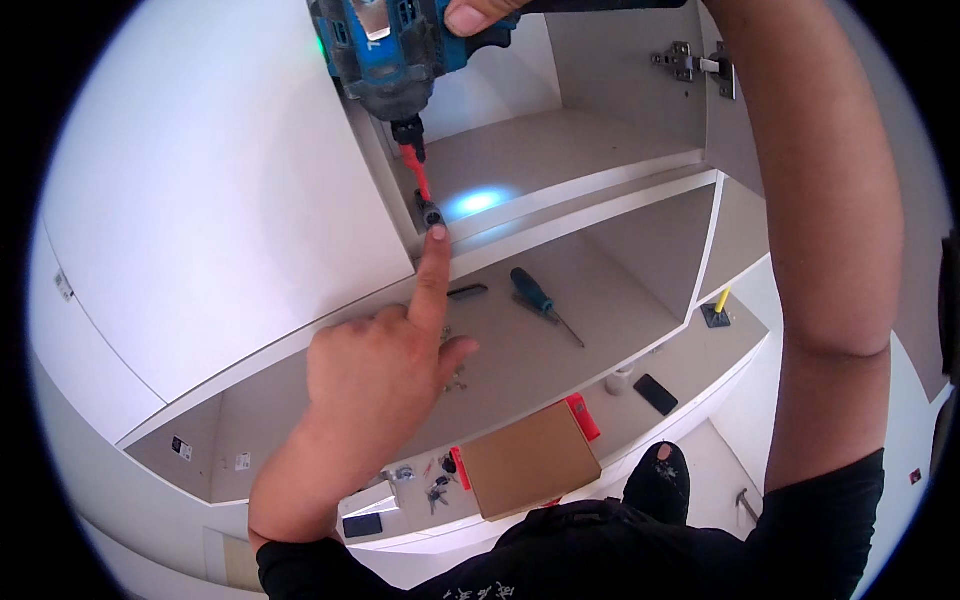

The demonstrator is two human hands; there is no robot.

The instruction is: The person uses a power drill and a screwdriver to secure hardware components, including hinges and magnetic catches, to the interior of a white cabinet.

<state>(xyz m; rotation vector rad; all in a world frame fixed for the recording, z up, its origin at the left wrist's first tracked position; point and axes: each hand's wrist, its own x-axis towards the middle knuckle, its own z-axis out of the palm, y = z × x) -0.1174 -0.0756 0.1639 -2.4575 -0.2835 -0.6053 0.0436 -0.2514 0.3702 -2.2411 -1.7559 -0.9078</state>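
Note:
A blue and black cordless drill [385,75] points downward at the top of the view, gripped by my right hand [480,14], of which mostly the thumb shows. From its chuck a red bit [416,172] reaches a small dark fitting [431,214] in the front corner of the upper cabinet shelf, beside the white door panel. My left hand [375,360] presses its outstretched index fingertip against that fitting. Its thumb stands apart and the other fingers are bent, with nothing seen in them. The drill's lamp throws a bright spot on the shelf.
In the compartment below lies a screwdriver [535,293] near a dark slim piece [467,292]. Lower down are a cardboard box [530,460], a phone [656,394] and small loose hardware [438,490]. An opened door with a metal hinge [685,63] stands at right. A hammer [746,506] lies lower right.

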